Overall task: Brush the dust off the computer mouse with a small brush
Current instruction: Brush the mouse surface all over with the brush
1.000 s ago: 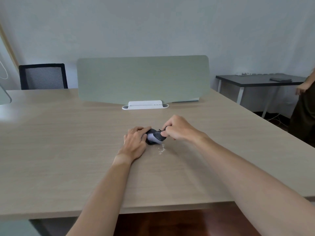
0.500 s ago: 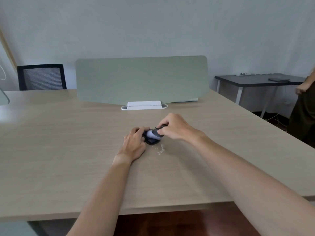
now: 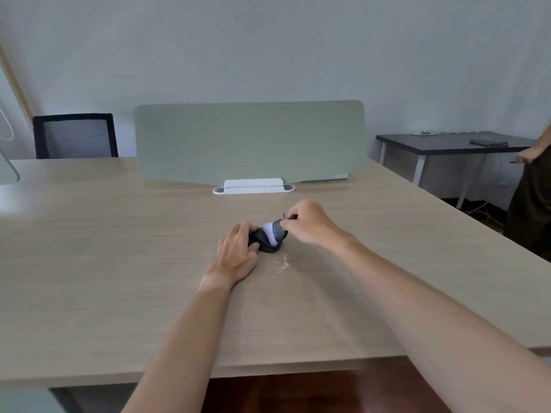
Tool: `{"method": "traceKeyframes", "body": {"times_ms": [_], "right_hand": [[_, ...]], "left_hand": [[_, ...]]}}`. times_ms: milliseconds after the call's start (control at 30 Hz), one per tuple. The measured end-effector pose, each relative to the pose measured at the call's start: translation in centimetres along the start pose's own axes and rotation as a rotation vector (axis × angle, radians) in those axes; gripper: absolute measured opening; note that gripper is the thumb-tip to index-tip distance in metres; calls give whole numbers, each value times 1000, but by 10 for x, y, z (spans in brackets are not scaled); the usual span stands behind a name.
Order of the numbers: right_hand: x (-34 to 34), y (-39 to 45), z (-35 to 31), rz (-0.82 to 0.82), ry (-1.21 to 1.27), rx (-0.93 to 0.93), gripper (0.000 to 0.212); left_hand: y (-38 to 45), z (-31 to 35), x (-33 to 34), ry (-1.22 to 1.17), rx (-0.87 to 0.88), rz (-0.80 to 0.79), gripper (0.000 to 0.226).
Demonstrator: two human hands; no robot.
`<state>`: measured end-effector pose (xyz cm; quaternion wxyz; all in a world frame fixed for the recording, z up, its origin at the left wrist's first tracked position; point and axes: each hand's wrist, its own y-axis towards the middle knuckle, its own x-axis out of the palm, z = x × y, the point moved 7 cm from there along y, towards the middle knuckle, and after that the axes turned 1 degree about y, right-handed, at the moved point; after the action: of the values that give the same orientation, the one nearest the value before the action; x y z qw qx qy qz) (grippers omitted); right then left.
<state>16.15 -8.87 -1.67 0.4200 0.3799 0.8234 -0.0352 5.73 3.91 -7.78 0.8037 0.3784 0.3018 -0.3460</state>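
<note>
A: Where is the left hand, and what does it do?

B: It lies on the wooden counter, near the middle and closer to the far edge than to the near edge. Its fingers are curled around the left side of the computer mouse and keep it in place.

A: And the mouse itself?

B: It is black, low and rounded, with a smooth shell, and it sits flat on the counter between the two hands.

A: What is on top of it?

B: The small brush. It has a grey body and a pale, soft-looking tuft. The tuft seems to touch the top of the mouse, but the contact is small in the picture.

A: And the right hand?

B: It pinches the far end of the brush with curled fingers, just right of the mouse.

A: So which step is this?

B: I judge that the brushing is in progress. A little white dust lies on the counter just in front of the mouse, toward the near edge, so some is already off.

A: What does the next move need?

B: Probably short, light strokes over the curved shell, while the left hand holds firm so that the smooth mouse does not slide on the matte wood grain.
</note>
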Motion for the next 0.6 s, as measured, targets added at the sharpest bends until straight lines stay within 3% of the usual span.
{"method": "traceKeyframes", "body": {"times_ms": [167, 333, 433, 600], "right_hand": [[10, -3, 0, -69, -3, 16, 26], [-5, 1, 6, 22, -160, 4, 39], [-8, 1, 4, 73, -84, -24, 32], [4, -1, 7, 7, -27, -1, 30]], "left_hand": [[-1, -1, 0, -41, -34, -27, 20], [-2, -2, -1, -51, -41, -20, 23], [-2, -1, 0, -47, -37, -35, 22], [-3, -1, 0, -40, -41, -31, 20]]}}
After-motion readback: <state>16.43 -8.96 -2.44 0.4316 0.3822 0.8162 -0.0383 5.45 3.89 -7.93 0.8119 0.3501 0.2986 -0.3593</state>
